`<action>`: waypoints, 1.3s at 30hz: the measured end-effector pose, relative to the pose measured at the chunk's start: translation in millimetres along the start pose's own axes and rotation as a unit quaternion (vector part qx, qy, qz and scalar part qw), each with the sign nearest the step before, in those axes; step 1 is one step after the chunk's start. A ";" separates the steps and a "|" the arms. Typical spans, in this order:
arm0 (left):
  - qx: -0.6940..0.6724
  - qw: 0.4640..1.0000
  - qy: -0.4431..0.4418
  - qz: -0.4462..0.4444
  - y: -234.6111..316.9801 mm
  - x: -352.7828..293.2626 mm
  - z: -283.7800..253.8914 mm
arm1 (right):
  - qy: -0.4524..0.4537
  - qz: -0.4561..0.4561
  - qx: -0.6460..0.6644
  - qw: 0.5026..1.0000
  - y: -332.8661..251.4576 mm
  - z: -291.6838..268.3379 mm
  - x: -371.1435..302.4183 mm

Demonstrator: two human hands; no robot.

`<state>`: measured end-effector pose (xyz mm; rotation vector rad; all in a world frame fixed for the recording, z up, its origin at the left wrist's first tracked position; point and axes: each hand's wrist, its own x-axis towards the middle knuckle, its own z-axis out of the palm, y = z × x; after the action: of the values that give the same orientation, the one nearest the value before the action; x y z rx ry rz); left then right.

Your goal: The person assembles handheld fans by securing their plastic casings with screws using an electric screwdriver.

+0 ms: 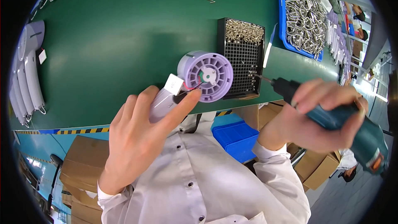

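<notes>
Lilac plastic housing (199, 79) with its round ribbed end lay on the green table (124, 37) near the front edge, my left hand (137, 137) clamped around its handle. My right hand (315, 120) was closed on a teal electric screwdriver (344, 120), its bit touching the black screw tray (242, 58) beside the housing.

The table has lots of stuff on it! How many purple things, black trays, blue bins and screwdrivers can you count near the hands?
Purple housing, held by the left hand: 1
Black screw tray: 1
Blue bin of metal hooks: 1
Electric screwdriver, in the right hand: 1
Total: 4
</notes>
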<state>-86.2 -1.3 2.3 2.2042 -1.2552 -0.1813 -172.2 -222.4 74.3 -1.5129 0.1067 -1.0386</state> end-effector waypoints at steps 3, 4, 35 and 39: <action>0.020 1.000 -0.015 0.012 -1.2 0.4 -2.2 | -0.091 0.037 0.050 0.994 -19.0 15.8 1.1; 0.030 0.999 -0.011 0.021 -2.0 0.0 -0.8 | -0.107 0.031 0.054 0.992 -19.3 21.7 -0.5; 0.018 1.000 -0.009 0.022 -5.1 -3.0 -0.3 | -0.248 0.028 -0.004 0.968 3.8 42.1 -22.8; 0.025 0.999 -0.003 0.020 -2.1 -0.6 0.2 | -0.132 -0.086 0.044 0.987 -11.2 44.5 -19.1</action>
<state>-84.9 -0.1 0.9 2.2200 -1.3190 -0.1439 -160.3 -174.4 79.7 -1.5848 -0.2570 -0.9540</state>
